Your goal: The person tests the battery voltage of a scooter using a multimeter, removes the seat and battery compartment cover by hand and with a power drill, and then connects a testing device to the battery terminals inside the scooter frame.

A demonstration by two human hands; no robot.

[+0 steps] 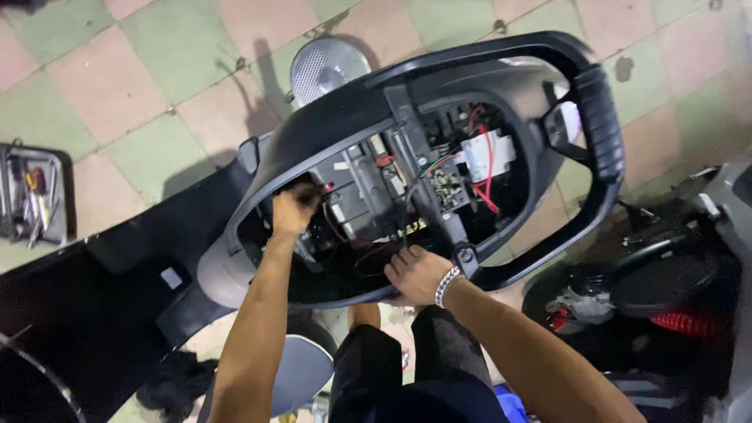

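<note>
Scooter bay: wiring inside; left hand grip unclear, right hand spread on rim.

black scooter body, red wires

A black crossbar splits the open scooter body; wiring crowds the right bay, leaving gaps beside it.

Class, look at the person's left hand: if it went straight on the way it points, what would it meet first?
Probably the dark wiring and parts inside the open scooter body; the left hand already reaches in there, though depth is hard to judge.
</note>
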